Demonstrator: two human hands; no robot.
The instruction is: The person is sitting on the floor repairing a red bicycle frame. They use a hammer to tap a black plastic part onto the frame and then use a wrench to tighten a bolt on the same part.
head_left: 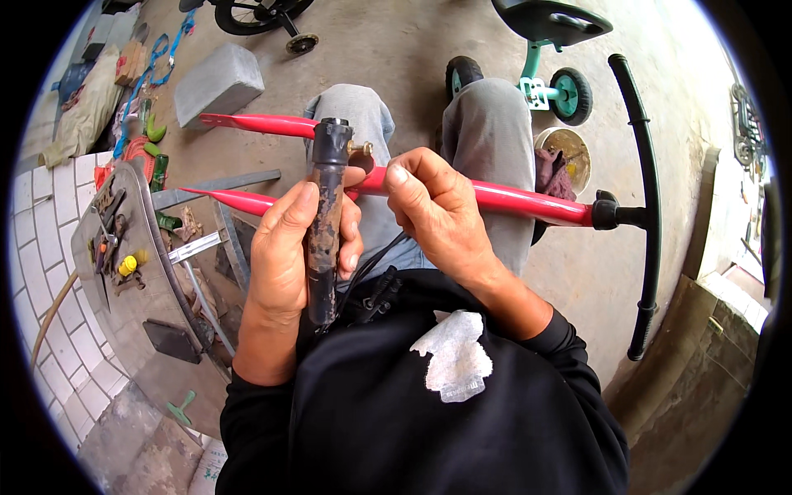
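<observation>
My left hand is wrapped around an upright black tube with flaking, rust-brown patches. A brass-coloured bolt sticks out from its upper collar. Behind it, a red bicycle frame and fork lie across my legs, with a black handlebar at the right end. My right hand is closed in a pinch over the red tube, just right of the bolt; what its fingertips hold is hidden.
A metal bench with tools stands at left, near a grey block. A teal tricycle, bucket and black wheel are beyond my knees. A low wall is at right.
</observation>
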